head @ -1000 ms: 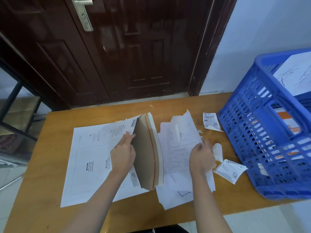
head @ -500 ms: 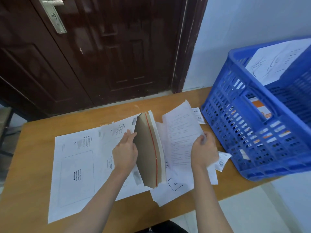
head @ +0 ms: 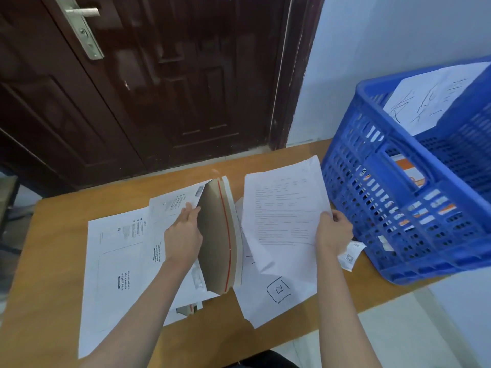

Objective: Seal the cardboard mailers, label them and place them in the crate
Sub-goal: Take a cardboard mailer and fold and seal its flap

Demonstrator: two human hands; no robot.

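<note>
A white cardboard mailer [head: 183, 200] lies on the wooden table [head: 53, 261] with its brown flap [head: 215, 240] raised; a red tear strip runs along the flap. My left hand [head: 183, 235] holds that flap up at its left edge. My right hand [head: 333, 232] grips the right edge of a printed paper sheet [head: 284, 216], lifted off the table beside the flap. A second flat white mailer [head: 117, 266] lies to the left. The blue plastic crate [head: 414, 197] stands at the right, with mailers inside.
More loose sheets [head: 276, 290], one with a hand-drawn mark, lie under the lifted sheet. A small label slip [head: 349, 257] lies by the crate's near corner. A dark wooden door [head: 159, 75] stands behind the table. The crate overhangs the table's right edge.
My right hand has picked the printed sheet up off the pile and raised it beside the flap. My left hand stays on the flap. The view has shifted right.
</note>
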